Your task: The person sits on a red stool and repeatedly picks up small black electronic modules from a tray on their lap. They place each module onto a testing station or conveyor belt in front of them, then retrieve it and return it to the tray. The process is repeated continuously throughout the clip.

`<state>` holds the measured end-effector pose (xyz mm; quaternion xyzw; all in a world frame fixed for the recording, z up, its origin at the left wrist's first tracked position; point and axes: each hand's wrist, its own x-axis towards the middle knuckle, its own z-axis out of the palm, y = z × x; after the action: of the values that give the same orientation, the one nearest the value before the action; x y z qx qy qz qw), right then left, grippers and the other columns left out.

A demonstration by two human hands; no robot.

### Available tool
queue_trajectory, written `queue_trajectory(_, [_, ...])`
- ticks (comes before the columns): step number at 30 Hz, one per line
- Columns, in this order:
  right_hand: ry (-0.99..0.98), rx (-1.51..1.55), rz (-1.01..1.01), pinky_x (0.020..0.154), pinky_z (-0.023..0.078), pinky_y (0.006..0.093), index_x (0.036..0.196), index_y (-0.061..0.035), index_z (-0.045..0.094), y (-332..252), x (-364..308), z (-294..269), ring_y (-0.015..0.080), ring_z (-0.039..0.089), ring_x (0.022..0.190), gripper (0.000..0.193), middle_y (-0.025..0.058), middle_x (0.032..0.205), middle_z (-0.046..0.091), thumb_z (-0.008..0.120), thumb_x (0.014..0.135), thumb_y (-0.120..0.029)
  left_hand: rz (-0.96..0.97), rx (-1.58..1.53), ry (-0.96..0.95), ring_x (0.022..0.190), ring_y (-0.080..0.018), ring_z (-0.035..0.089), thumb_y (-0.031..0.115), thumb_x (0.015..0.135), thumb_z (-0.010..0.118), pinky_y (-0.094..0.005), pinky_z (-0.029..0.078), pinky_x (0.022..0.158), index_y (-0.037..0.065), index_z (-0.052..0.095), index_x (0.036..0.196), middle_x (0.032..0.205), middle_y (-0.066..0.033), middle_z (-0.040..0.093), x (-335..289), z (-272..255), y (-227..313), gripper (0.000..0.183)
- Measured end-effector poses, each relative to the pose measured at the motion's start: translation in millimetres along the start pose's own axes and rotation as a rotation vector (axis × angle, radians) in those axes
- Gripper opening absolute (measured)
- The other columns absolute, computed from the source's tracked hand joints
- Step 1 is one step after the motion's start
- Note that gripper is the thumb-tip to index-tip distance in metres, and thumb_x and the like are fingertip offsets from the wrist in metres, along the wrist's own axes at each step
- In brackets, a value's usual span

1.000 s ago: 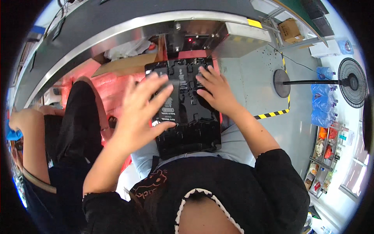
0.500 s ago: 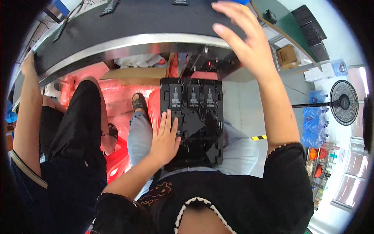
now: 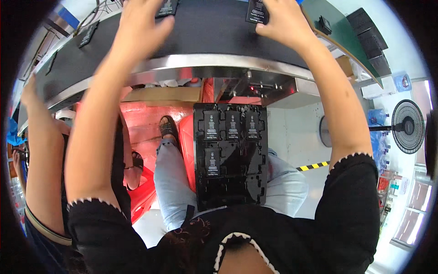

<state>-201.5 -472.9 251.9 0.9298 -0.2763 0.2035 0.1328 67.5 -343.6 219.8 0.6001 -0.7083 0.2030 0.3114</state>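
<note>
On our lap lay a black moulded tray (image 3: 232,182), its pockets running in rows from far to near. Four of them held flat black battery packs (image 3: 232,126): three side by side in the far row and one at the left of the second row. The remaining pockets on the right and all the near ones stood empty, so by our reckoning the filling had only begun and most of it was left.

Both arms were stretched up to the dark conveyor belt (image 3: 210,27) on the far side, above its steel edge (image 3: 219,64). Our right hand (image 3: 283,20) rested on a black pack (image 3: 257,11) at the top of the view, with thumb and fingers about its edges; whether the pack was gripped or merely touched we could not tell, since the rim of the view cut it off. Our left hand (image 3: 141,27) hovered with spread fingers just near of another pack (image 3: 166,7) on the belt, and it appeared to hold nothing. More packs (image 3: 89,33) lay further left on the belt.

At the left a co-worker's arm (image 3: 43,150) reached up toward the same belt. Below the belt there were a red bin (image 3: 141,123) and a cardboard panel (image 3: 162,94); at the right a floor fan (image 3: 407,126) stood beside a yellow-and-black floor stripe (image 3: 312,166).
</note>
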Motion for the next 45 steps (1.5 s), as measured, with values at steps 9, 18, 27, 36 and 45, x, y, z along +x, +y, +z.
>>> queue_trajectory(9, [-0.169,0.542,0.071,0.1,0.039,0.0451,0.136,-0.0074,0.049,-98.7,-204.2,-63.7,0.0372,0.047,0.12,0.083,0.0176,0.131,0.048,0.074,0.057,-0.009,-0.28,-0.354,-0.744,0.121,-0.0312,0.049,0.027,0.069,0.079,-0.0398,0.038,0.102,0.006,0.043,0.137,0.134,-0.0195,0.051,89.8,59.5,-26.3,0.08])
queue_trajectory(18, [-0.436,0.397,0.082,0.102,0.036,0.0523,0.131,-0.008,0.05,-127.8,-323.6,34.0,0.0327,0.04,0.132,0.062,0.0157,0.142,0.042,0.066,0.071,-0.011,-0.118,-0.141,-0.428,0.118,-0.0316,0.05,0.033,0.061,0.082,-0.0378,0.038,0.104,-0.005,0.039,0.14,0.128,-0.0231,0.051,74.2,58.3,45.7,0.097])
queue_trajectory(27, [-0.436,0.362,0.214,0.109,0.027,0.057,0.136,-0.0093,0.048,-151.6,-351.9,41.1,0.0271,0.029,0.142,0.051,0.0077,0.15,0.037,0.061,0.087,-0.015,0.084,-0.548,-0.628,0.123,-0.0369,0.043,0.021,0.053,0.085,-0.047,0.031,0.108,0.004,0.042,0.14,0.127,-0.0177,0.046,-141.1,-3.1,201.0,0.098])
queue_trajectory(36, [0.016,0.602,0.426,0.103,0.036,0.046,0.125,-0.0047,0.057,-138.8,-322.1,20.2,0.0364,0.044,0.125,0.043,0.0175,0.137,0.046,0.066,0.084,-0.013,0.081,-0.419,-0.732,0.139,-0.0336,0.03,0.025,0.076,0.074,-0.0562,0.02,0.114,0.005,0.044,0.138,0.144,-0.0123,0.038,-238.2,45.2,215.0,0.072])
queue_trajectory(45, [0.548,0.495,0.056,0.093,0.043,0.0421,0.116,-0.0035,0.063,-76.1,-134.7,-8.7,0.0333,0.055,0.106,0.037,0.0145,0.119,0.058,0.069,0.08,-0.011,-0.108,-0.5,-0.677,0.137,-0.0325,0.032,0.016,0.077,0.071,-0.0562,0.018,0.115,0.001,0.046,0.134,0.139,-0.0134,0.04,-244.4,42.9,238.9,0.064])
